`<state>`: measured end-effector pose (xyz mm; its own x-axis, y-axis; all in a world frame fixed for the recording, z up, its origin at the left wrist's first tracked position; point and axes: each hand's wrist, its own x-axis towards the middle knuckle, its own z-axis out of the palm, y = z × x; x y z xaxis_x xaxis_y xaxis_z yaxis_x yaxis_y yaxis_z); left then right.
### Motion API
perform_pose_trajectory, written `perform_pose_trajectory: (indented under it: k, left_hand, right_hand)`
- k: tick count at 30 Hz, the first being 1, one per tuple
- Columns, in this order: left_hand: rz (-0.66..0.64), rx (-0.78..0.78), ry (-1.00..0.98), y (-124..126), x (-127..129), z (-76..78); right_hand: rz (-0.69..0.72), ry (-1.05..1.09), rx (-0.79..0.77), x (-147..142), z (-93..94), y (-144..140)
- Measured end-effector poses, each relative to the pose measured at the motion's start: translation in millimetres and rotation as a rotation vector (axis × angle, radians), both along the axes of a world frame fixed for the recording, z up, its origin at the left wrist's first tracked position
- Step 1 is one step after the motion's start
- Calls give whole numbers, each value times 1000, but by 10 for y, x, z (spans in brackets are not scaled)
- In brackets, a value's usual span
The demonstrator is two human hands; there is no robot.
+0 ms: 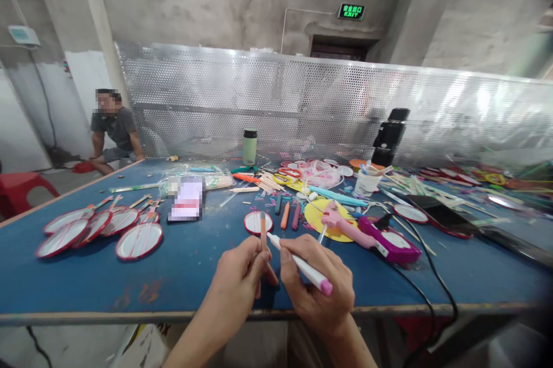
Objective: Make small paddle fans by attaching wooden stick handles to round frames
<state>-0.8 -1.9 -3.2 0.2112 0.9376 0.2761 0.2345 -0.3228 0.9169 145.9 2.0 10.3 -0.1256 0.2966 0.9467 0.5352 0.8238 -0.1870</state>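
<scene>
far left, a red stool [19, 186] on the floor, and a person [113, 132] sitting beyond the tabletop [181, 267] corner. on the blue tabletop, a fan of round red-rimmed discs [99, 230] on sticks, then a blurred packet [186, 199]. left hand [242, 281] near the front edge, closed around a thin orange stick [263, 230], pinched low, stick upright. looks light and stiff, likely to snap if bent; best held near the bottom as now. right hand [317, 290] just beside it, wrapped around a white marker [298, 264] with pink cap, tip touching the stick. light, smooth barrel, may slip. behind: one small disc [258, 222], green bottle [249, 147], loose pens, yellow disc [328, 219], pink glue gun [371, 235] with black cord [425, 293] trailing right, white cup [366, 182], black stand [390, 136].
</scene>
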Motion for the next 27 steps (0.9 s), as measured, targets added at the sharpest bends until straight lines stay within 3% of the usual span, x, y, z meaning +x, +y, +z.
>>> perform_pose_trajectory:
  k: [27]
  left_hand:
    - [16,4,10,-2,11,29]
  right_hand:
    - [41,-42,-35,-7,-8,9]
